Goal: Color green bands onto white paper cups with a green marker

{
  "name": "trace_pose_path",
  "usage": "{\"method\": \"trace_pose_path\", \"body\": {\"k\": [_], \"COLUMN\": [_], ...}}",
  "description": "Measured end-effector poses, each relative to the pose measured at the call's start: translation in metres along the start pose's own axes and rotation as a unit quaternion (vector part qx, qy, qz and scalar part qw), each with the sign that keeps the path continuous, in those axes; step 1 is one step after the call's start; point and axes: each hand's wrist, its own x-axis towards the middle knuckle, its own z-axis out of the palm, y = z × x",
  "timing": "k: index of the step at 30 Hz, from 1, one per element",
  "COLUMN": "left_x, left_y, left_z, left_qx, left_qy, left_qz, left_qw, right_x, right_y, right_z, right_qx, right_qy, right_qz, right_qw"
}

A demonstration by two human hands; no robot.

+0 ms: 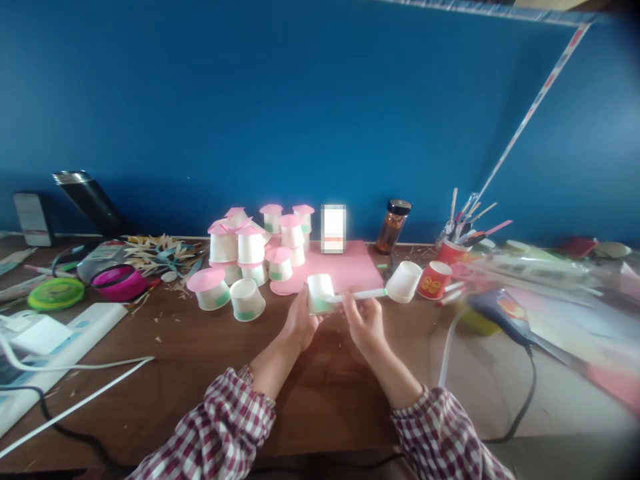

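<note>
My left hand [300, 322] is closed round a small white paper cup [320, 292] with a green patch, held upside down above the brown table [200, 360]. My right hand [365, 319] pinches a white pen with a green end [363, 294], its tip against the cup's side. A pink paper sheet [350, 265] lies just behind the hands. To the left stands a cluster of white cups with pink paper tops [253, 243], some stacked. One plain white cup [403, 281] lies on its side to the right of the pen.
A red cup [434, 279] and a red pot of brushes [453, 248] stand at the right, near a glue gun [495, 310] with a cable. A brown jar [393, 227] stands by the blue wall. Pink bowl [119, 283], green lid [56, 293], power strip [55, 347] at left.
</note>
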Motion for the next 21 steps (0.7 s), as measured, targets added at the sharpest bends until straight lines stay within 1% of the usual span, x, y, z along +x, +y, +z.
{"method": "trace_pose_path", "body": {"k": [5, 7, 10, 12, 15, 19, 21], "left_x": [0.0013, 0.0021, 0.003, 0.0031, 0.0035, 0.0059, 0.0076], "left_y": [-0.0007, -0.0015, -0.0031, -0.0039, -0.0047, -0.0062, -0.007], "left_z": [-0.0013, -0.0021, -0.0031, -0.0036, -0.0045, -0.007, -0.0088], "left_qx": [-0.003, -0.005, -0.005, -0.004, -0.002, 0.008, 0.008], "left_qy": [0.01, 0.012, -0.003, -0.011, -0.009, -0.005, -0.002], "left_qz": [0.005, 0.006, 0.015, 0.023, 0.03, 0.037, 0.043], "left_qw": [1.0, 1.0, 1.0, 1.0, 1.0, 0.999, 0.999], "right_x": [-0.0007, -0.0008, -0.0007, -0.0007, -0.0014, -0.0024, -0.0025], "right_y": [-0.0012, -0.0021, -0.002, -0.001, -0.0001, -0.0008, -0.0007], "right_z": [-0.0005, -0.0004, 0.0001, 0.0004, 0.0004, -0.0007, -0.001], "right_qx": [-0.014, -0.026, -0.036, -0.038, -0.04, -0.044, -0.05], "right_qy": [-0.02, -0.018, -0.004, -0.01, -0.023, -0.009, -0.015], "right_qz": [0.001, 0.002, 0.002, 0.001, -0.005, -0.011, -0.012], "right_qw": [1.0, 1.0, 0.999, 0.999, 0.999, 0.999, 0.999]}}
